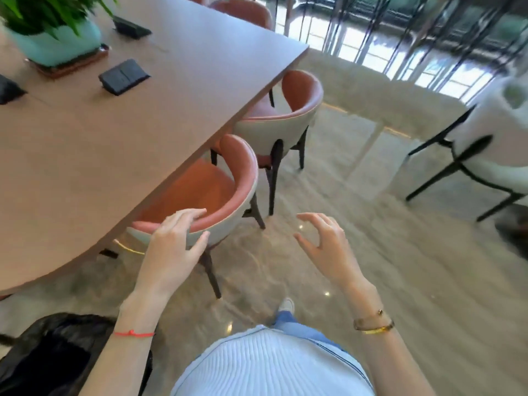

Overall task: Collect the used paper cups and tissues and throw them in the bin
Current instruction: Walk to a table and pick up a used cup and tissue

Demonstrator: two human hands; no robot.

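Observation:
My left hand (174, 247) hangs in front of the backrest of the nearest orange chair (197, 192), fingers apart, holding nothing. My right hand (325, 247) is raised over the floor to the right of that chair, fingers curled and spread, also empty. A bin lined with a black bag (48, 355) stands at the bottom left, beside my left forearm. No paper cup or tissue shows on the brown table (85, 144) or in either hand. The frame is blurred by motion.
A potted plant (54, 30) in a pale green pot and several black socket boxes (123, 77) sit on the table. A second orange chair (285, 121) is tucked in further along. A white chair (497, 144) with black legs stands at right on the glossy floor.

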